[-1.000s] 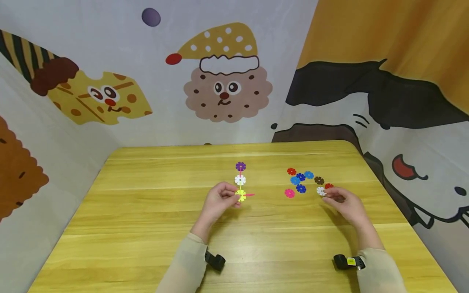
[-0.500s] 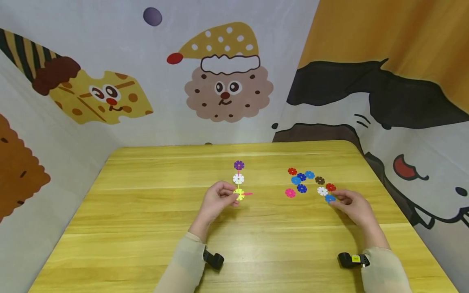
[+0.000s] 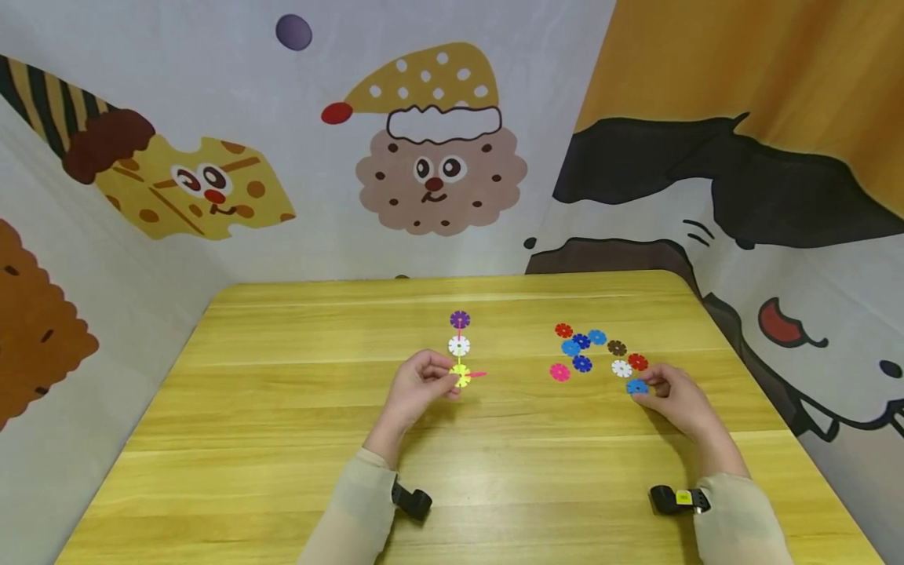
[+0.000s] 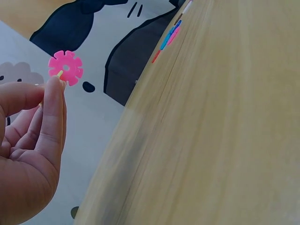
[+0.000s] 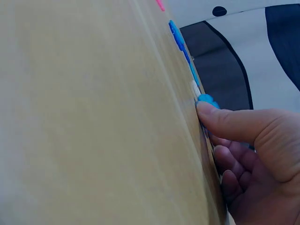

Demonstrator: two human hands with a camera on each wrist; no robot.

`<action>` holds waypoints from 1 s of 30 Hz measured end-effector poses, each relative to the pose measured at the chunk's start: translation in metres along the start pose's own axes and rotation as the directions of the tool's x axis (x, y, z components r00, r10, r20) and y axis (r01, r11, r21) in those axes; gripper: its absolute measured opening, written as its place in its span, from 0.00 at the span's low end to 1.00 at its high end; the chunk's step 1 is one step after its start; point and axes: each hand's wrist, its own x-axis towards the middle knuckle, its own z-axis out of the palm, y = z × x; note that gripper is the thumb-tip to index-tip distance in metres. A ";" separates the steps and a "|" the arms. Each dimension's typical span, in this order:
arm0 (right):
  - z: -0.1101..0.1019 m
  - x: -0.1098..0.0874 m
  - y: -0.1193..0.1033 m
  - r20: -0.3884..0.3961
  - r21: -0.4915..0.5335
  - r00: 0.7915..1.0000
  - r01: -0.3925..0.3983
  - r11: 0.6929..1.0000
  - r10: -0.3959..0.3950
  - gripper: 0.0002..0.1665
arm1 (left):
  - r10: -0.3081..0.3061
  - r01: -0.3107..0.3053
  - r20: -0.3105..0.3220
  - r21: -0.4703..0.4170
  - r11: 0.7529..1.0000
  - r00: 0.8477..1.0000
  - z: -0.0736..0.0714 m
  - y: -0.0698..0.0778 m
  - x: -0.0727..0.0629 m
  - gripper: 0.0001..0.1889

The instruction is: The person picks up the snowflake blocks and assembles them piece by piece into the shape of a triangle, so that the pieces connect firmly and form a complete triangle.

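My left hand pinches a yellow snowflake disc between thumb and fingers. Joined to it in a line are a white disc and a purple disc, with pink slivers of edge-on discs showing between and to the right. One of these, a pink notched disc, faces the left wrist camera just past the fingertips. On the right, my right hand pinches a light blue snowflake disc; the thumb covers part of it in the right wrist view. A loose white disc and a red disc lie close by.
Left of the right hand, loose discs lie on the wooden table: red, pink, brown and several blue ones. A cartoon-printed cloth hangs behind the table.
My right hand has shifted from beside the white disc to the light blue disc, and its thumb and finger have closed on it. The left hand still holds the joined discs, nearly unmoved.
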 end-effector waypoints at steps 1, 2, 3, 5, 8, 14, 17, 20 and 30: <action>0.001 -0.001 0.000 -0.006 0.015 1.000 -0.008 1.000 0.008 0.20 | 0.001 -0.001 0.000 0.000 1.000 1.000 0.000 0.000 0.000 0.11; 0.001 -0.002 -0.001 -0.013 0.026 1.000 -0.010 1.000 0.010 0.20 | 0.003 -0.003 0.000 -0.002 1.000 1.000 0.000 0.000 0.000 0.11; 0.002 -0.003 -0.001 -0.024 0.038 1.000 -0.008 0.999 0.009 0.19 | 0.005 -0.005 0.000 -0.004 1.000 1.000 0.001 0.000 0.000 0.11; 0.004 -0.004 -0.003 -0.053 0.048 0.999 0.003 0.999 -0.001 0.16 | 0.008 -0.008 0.000 -0.003 1.000 1.000 0.001 0.000 0.000 0.11; 0.008 -0.005 -0.011 -0.082 0.077 0.996 0.029 0.997 -0.023 0.13 | 0.007 -0.007 0.001 -0.005 1.000 1.000 0.001 0.000 0.000 0.11; 0.027 0.000 -0.043 -0.039 0.267 0.998 0.057 0.962 -0.048 0.13 | 0.012 -0.012 0.012 -0.006 1.000 1.000 0.001 -0.001 -0.001 0.11; 0.042 0.005 -0.062 -0.006 0.366 0.996 0.082 0.927 -0.086 0.13 | 0.023 -0.023 0.017 -0.002 1.000 1.000 0.002 -0.002 -0.001 0.11; 0.057 0.010 -0.080 0.031 0.464 0.992 0.093 0.881 -0.122 0.13 | 0.025 -0.025 0.017 0.000 1.000 1.000 0.003 -0.003 -0.001 0.11; 0.095 0.018 -0.131 0.122 0.664 0.970 0.077 0.744 -0.209 0.14 | 0.028 -0.028 0.030 -0.018 0.999 0.999 0.005 -0.006 -0.001 0.11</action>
